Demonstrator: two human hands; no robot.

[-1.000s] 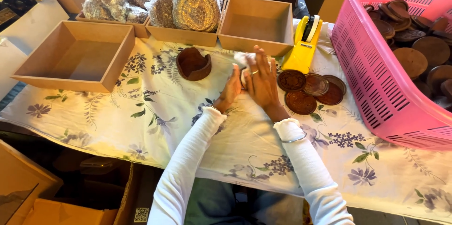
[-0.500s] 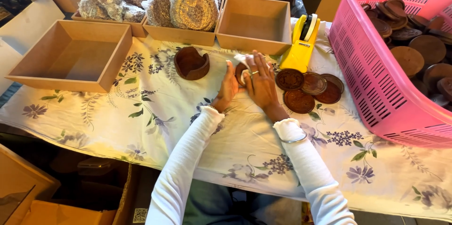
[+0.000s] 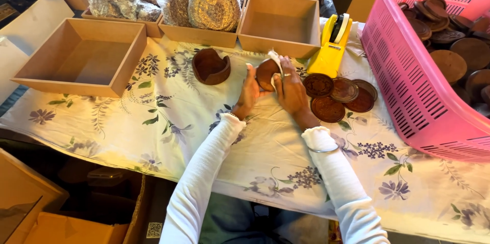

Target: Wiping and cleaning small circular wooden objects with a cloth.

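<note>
I'm looking down on a table w/ a floral cloth [image 3: 153, 121], biggest thing in view. On the right, a pink basket [image 3: 408, 80] lies tilted on the cloth, dark round discs inside. Far edge: a row of open brown boxes; the big one at left [image 3: 84, 57] and the one in the middle [image 3: 280, 22] show bare bottoms, the box between them holds bubble-wrapped bundles [image 3: 212, 1]. A yellow tape dispenser [image 3: 332, 47] stands just right of the middle box. Near it, four flat brown coasters [image 3: 339, 96] lie overlapping on the cloth, just right of my hands. A dark wooden holder [image 3: 210, 65] w/ a notched wall sits left of the hands.

Left hand [image 3: 249, 91] has fingers curled round the left edge of a round brown disc [image 3: 266, 73], held up off the cloth. Right hand [image 3: 292, 88] is closed on the disc's right side, pinching a white cloth [image 3: 275, 60] against it. So the disc sits between both palms, both grips clamped on it, approx. mid-table, in front of the middle box.
</note>
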